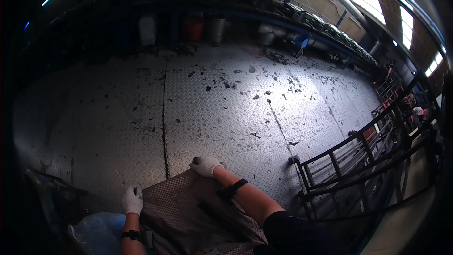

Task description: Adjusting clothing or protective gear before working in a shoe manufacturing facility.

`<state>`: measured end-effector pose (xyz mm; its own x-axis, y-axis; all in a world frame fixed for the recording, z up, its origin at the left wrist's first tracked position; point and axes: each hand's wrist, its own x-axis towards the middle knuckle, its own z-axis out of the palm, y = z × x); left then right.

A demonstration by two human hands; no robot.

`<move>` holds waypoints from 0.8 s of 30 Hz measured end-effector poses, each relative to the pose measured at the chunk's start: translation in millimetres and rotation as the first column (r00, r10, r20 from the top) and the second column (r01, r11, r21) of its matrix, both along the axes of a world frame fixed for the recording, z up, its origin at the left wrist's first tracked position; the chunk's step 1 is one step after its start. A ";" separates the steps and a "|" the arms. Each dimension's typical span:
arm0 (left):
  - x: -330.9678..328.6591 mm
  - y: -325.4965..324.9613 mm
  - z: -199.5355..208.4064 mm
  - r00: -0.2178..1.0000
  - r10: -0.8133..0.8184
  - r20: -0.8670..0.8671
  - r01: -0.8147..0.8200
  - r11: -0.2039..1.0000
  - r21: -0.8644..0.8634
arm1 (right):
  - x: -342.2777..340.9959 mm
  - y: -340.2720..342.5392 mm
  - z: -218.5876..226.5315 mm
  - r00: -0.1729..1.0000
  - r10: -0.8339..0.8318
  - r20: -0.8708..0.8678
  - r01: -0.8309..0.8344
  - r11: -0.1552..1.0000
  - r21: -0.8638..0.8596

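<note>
Between my two gloved hands stretches a brown sheet (188, 208) with a fine checked texture, which looks like woven fabric or mesh. My left hand (132, 200), in a white knit glove, is closed on its upper left corner. At its upper right corner my right hand (205, 165), also in a white glove, grips the edge. The sheet's top edge runs fairly straight from hand to hand, and below it hangs in folds toward my body. Dark straps sit on both wrists. The fingertips are partly hidden by the gloves' angle.
Grey tread-plate floor (212, 118) spreads ahead, strewn with dark scraps. A black metal rack (349, 174) stands at right. Translucent plastic (96, 231) lies beside my left forearm. Along the far side runs a long bench with a red bucket (192, 28) and a white container (147, 30) beneath.
</note>
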<state>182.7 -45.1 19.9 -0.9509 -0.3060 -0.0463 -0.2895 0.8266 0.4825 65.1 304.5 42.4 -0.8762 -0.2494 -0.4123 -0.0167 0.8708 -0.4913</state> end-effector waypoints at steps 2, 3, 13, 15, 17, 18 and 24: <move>-0.7 0.7 1.1 1.000 -0.002 0.002 0.002 1.000 -0.004 | -0.1 0.3 0.5 1.000 0.001 0.003 -0.001 1.000 0.001; -0.7 1.1 2.0 1.000 -0.006 -0.005 0.006 1.000 0.009 | -0.1 0.3 0.6 1.000 0.003 0.005 -0.003 1.000 0.002; -0.8 0.5 4.0 1.000 -0.005 -0.018 0.006 1.000 0.010 | -1.4 -1.4 0.7 1.000 0.012 -0.004 -0.012 1.000 0.005; 2.4 -1.2 10.6 1.000 0.002 -0.018 -0.002 1.000 0.011 | 0.2 -3.8 6.0 1.000 0.015 -0.016 -0.015 1.000 -0.009; -2.0 1.9 3.9 1.000 -0.009 0.005 0.009 1.000 0.022 | -0.2 1.1 -0.8 1.000 0.001 -0.004 -0.001 1.000 -0.012; -4.0 3.1 0.2 1.000 -0.015 0.007 0.015 1.000 0.023 | -0.3 3.5 -4.0 1.000 -0.008 0.000 0.008 1.000 -0.017; 0.4 -1.9 1.3 0.999 -0.025 -0.040 0.026 0.999 0.035 | 12.6 7.9 2.0 0.998 -0.035 -0.058 0.032 0.998 -0.045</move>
